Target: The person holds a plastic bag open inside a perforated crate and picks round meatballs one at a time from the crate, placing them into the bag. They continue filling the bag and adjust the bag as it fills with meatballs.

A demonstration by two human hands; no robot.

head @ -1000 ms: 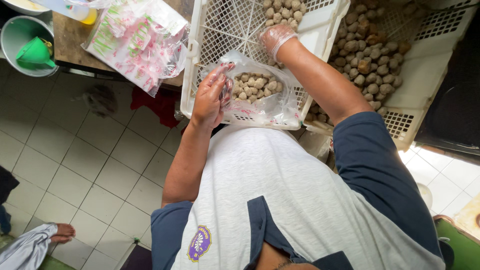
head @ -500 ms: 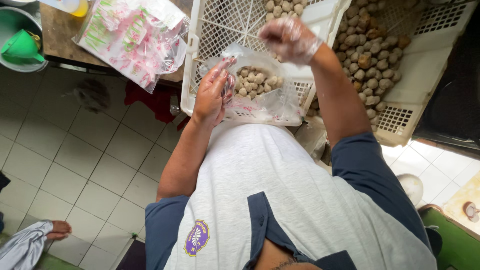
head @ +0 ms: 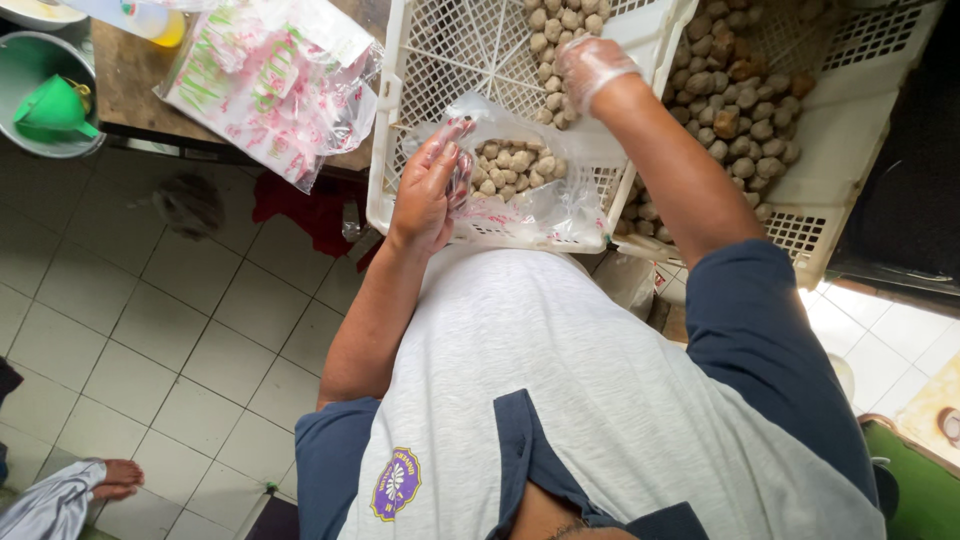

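Now right hand (head: 592,68) is back at 12 o'clock in the white crate (head: 400,190), gloved fingers closing on meatballs (head: 550,30) — left hand (head: 428,190) grips clear bag (head: 530,185) open, bag filling.

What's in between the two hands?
In the head view, the open clear plastic bag half full of small brown balls lies between the left hand, holding its edge, and the gloved right hand above it.

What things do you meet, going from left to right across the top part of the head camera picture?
Green funnel in a bucket → stack of printed plastic bags → left hand → clear bag of small brown balls → gloved right hand → balls heaped in the further white crate.
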